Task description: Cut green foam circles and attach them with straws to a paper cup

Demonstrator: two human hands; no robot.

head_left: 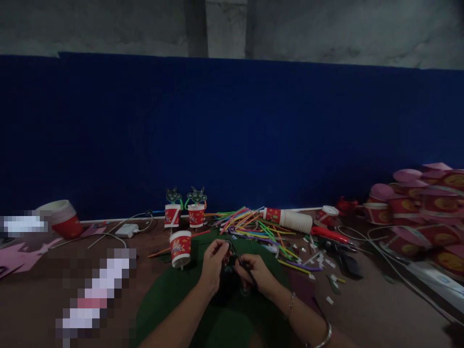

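Observation:
My right hand (259, 273) is closed around a pair of dark scissors (236, 252), whose blades point up and to the left. Pinched in my left hand (214, 257) is a small dark piece (227, 243), right by the blades; its exact shape is hard to make out. Both hands are above a large dark green sheet (170, 309) on the table. Just left of them, an upside-down red paper cup (181, 245) stands on the sheet. Behind it are two decorated red cups, one (172, 216) beside the other (196, 216), with dark animal-face cutouts and bent coloured arms.
Coloured pipe cleaners or thin sticks (250, 223) lie heaped beyond my hands, near a toppled stack of paper cups (290, 220). Paper scraps, a red-handled tool (331, 235) and cables are at right, before piled red containers (406, 205). At left are stacked cups (65, 220) and a white adapter (127, 230).

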